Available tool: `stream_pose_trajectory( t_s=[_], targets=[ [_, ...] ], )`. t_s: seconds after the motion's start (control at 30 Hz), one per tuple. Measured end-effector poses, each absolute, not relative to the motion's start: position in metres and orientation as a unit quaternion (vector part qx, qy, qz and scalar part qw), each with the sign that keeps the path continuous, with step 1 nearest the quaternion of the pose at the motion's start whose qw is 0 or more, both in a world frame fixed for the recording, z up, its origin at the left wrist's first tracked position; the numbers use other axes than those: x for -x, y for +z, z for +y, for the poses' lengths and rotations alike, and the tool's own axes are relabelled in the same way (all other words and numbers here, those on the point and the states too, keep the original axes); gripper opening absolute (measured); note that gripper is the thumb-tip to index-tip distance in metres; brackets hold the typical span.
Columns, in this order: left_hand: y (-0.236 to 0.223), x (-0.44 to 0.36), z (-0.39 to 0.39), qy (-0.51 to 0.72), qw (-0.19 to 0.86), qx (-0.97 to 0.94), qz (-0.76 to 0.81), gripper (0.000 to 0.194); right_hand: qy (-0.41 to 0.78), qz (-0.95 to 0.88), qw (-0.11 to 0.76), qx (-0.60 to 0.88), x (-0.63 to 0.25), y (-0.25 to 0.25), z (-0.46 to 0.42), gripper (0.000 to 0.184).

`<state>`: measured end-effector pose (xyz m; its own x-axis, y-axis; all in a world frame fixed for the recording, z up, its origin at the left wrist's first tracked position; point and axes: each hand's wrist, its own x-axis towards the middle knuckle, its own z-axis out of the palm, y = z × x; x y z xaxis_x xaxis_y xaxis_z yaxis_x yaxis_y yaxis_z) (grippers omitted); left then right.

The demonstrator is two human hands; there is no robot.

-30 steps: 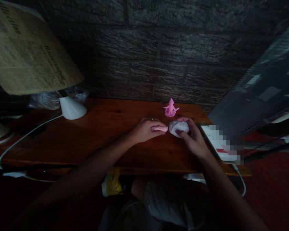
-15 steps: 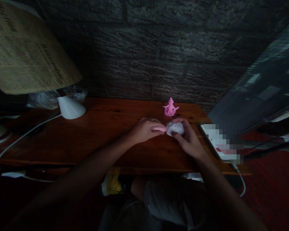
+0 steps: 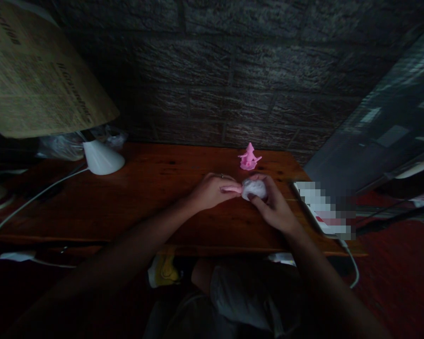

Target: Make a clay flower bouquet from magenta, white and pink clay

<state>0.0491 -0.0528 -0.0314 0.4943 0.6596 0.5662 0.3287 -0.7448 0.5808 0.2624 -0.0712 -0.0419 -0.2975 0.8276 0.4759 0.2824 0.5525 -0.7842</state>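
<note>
A white lump of soft material sits above the wooden desk, gripped from the right by my right hand, thumb and fingers curled round it. My left hand is closed on a thin pink stick-like piece whose tip touches the lump's left side. A small pink figure stands on the desk just behind the hands.
A white lamp base with its cable stands at the back left, under a large printed lampshade. A phone or tablet with a cable lies on the desk's right end. A dark brick wall runs behind.
My right hand has brought the white lump leftward until it meets the pink piece held in my left hand. The left hand has hardly moved.
</note>
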Motion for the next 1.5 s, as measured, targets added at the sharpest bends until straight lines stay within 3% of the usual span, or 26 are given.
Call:
stream_pose_trajectory(
  t_s=[0.47, 0.67, 0.87, 1.5],
  targets=[
    [-0.029, -0.051, -0.054, 0.404, 0.222, -0.818, 0.345, 0.013, 0.305, -0.733, 0.48, 0.372, -0.261, -0.043, -0.07, 0.034],
    [-0.027, -0.042, -0.047, 0.397, 0.299, -0.807, 0.318, 0.035, 0.332, -0.708, 0.495, 0.378, -0.261, -0.043, -0.069, 0.032],
    [-0.024, -0.042, -0.047, 0.337, 0.341, -0.813, 0.33, 0.025, 0.323, -0.715, 0.492, 0.378, -0.263, -0.043, -0.07, 0.033],
    [-0.038, -0.05, -0.047, 0.384, 0.366, -0.782, 0.327, 0.02, 0.287, -0.737, 0.479, 0.382, -0.262, -0.046, -0.07, 0.035]
  ],
)
